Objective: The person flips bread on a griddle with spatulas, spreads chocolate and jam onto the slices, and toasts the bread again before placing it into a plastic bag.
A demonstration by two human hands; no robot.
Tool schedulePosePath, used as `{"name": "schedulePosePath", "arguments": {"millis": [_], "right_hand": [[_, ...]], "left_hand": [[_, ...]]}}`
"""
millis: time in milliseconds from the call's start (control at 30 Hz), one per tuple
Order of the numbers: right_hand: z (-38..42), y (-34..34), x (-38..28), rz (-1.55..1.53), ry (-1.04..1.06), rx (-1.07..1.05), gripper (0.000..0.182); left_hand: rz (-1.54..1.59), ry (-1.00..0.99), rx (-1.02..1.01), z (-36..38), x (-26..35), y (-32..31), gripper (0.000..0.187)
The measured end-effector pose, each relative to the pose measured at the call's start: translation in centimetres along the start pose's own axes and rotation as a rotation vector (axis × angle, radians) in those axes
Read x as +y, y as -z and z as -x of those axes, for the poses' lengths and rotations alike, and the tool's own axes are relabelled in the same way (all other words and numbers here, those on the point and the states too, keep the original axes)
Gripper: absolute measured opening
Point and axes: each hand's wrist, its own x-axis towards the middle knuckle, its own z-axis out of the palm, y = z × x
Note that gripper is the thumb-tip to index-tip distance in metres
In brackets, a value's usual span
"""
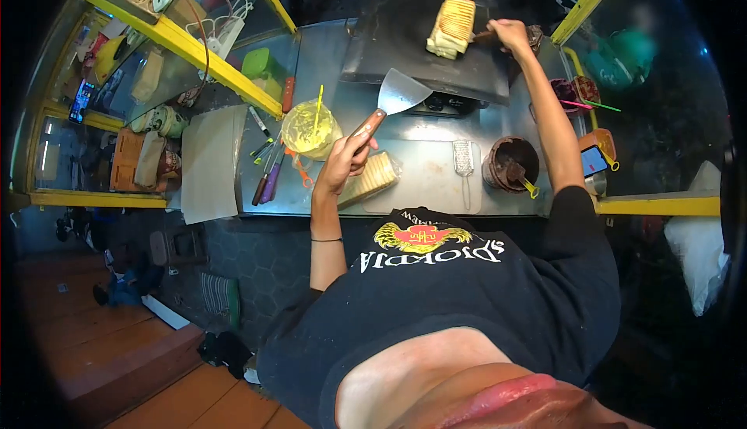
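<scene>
My left hand (345, 163) is closed around the wooden handle of a wide metal spatula (403, 91), whose blade points up and away over the front of the black griddle (389, 40). At the griddle's far right, my right hand (511, 35) grips the brown handle of a second spatula (484, 35); its blade is hidden. A toasted, sliced bread loaf (453, 26) with browned ridges sits at that spatula's end, over the griddle. Below my left hand lies a pale sliced loaf (373, 178) in clear plastic. A tub of yellow spread (310, 132) with a yellow stick stands beside it.
A metal grater (464, 161) lies on a light board (420, 188), left of a dark brown pot (510, 163). Knives (267, 180) and pens lie to the left, near a brown paper sheet (210, 164). Yellow-framed glass panels (183, 36) flank the counter.
</scene>
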Motion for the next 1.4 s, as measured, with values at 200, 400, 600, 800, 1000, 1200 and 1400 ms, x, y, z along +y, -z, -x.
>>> {"name": "schedulePosePath", "arguments": {"millis": [200,400,600,800,1000,1200,1400], "right_hand": [[6.0,0.6,0.4,-0.024,0.017,-0.040,0.024],[5.2,-6.1,-2.4,-0.101,0.070,-0.034,0.025],[-0.5,-10.6,-3.7,-0.039,0.037,0.129,0.025],[-3.0,-6.6,-1.4,-0.006,0.001,0.157,0.029],[1.3,-3.1,-0.5,0.018,-0.077,0.198,0.021],[4.3,-4.6,0.6,-0.067,-0.066,0.207,0.022],[2.6,-10.6,-3.8,-0.077,-0.079,0.129,0.024]], "left_hand": [[-0.036,-0.023,0.005,-0.6,0.6,2.1,0.033],[-0.047,-0.032,-0.025,-0.8,0.8,4.8,0.035],[0.057,0.013,-0.038,-3.7,-1.8,5.1,0.044],[0.075,-0.033,-0.141,-5.6,-3.4,4.8,0.041],[0.118,0.030,-0.172,-5.7,-2.5,5.3,0.042],[0.211,0.041,-0.185,-6.4,-3.3,5.2,0.037],[0.175,0.038,-0.163,-5.6,-3.3,4.3,0.033]]}}
